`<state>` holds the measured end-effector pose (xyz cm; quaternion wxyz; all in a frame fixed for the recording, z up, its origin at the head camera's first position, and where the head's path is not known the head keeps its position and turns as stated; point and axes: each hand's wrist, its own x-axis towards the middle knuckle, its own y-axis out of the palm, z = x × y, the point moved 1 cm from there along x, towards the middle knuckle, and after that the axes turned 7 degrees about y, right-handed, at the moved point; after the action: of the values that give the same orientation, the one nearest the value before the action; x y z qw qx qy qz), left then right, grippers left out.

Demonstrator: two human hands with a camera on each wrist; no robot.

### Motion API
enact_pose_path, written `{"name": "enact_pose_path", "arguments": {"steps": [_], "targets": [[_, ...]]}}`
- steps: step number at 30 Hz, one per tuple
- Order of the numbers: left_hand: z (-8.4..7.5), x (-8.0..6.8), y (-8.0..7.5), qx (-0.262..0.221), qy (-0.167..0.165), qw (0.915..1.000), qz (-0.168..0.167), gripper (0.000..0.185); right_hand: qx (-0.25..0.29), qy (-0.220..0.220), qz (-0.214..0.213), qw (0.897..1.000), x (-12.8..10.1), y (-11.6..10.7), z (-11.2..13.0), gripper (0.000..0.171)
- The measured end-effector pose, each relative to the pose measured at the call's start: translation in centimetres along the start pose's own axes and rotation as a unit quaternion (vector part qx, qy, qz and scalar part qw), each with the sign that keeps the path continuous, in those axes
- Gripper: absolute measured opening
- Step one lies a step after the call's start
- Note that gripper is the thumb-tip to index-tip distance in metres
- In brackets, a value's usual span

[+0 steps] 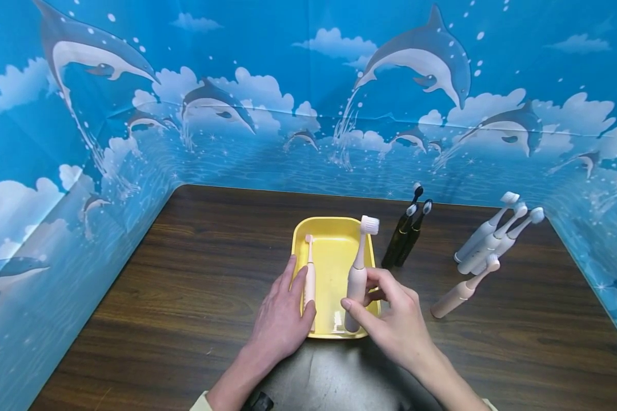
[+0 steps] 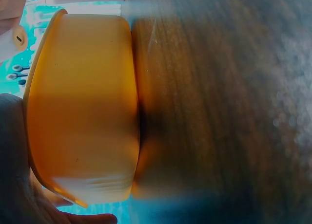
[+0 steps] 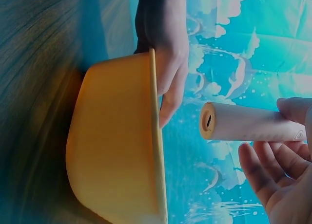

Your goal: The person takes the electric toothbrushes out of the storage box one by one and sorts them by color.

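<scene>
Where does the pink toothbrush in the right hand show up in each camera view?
Head: pink toothbrush at centre, held over the yellow tray by the right hand.
Left wrist: only its butt end, top left corner.
Right wrist: handle at right, butt end leftward.
Shared landmark: the yellow tray.

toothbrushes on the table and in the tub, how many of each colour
Pink toothbrushes: 3, one lying in the yellow tub, one held by the right hand, one lying out to the right
Dark toothbrushes: 3
White toothbrushes: 3
Total: 9
</scene>
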<state>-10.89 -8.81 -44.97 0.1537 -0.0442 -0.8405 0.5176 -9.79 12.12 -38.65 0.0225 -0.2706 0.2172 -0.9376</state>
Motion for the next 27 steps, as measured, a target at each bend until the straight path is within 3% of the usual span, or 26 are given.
{"name": "enact_pose_path", "arguments": {"steps": [13, 22, 27], "targets": [[0.1, 0.0, 0.0, -0.005, 0.001, 1.0000, 0.003, 0.061, -0.007, 0.024, -0.007, 1.000, -0.8, -0.9, -0.6, 0.051], [0.1, 0.0, 0.1, -0.006, 0.008, 0.9999, -0.007, 0.061, -0.031, -0.010, -0.043, 0.999, -1.3, -2.3, -1.3, 0.052], [0.1, 0.0, 0.1, -0.009, 0.006, 0.9999, -0.004, 0.061, -0.067, -0.006, -0.063, 0.996, -1.8, -3.3, -1.8, 0.055]]}}
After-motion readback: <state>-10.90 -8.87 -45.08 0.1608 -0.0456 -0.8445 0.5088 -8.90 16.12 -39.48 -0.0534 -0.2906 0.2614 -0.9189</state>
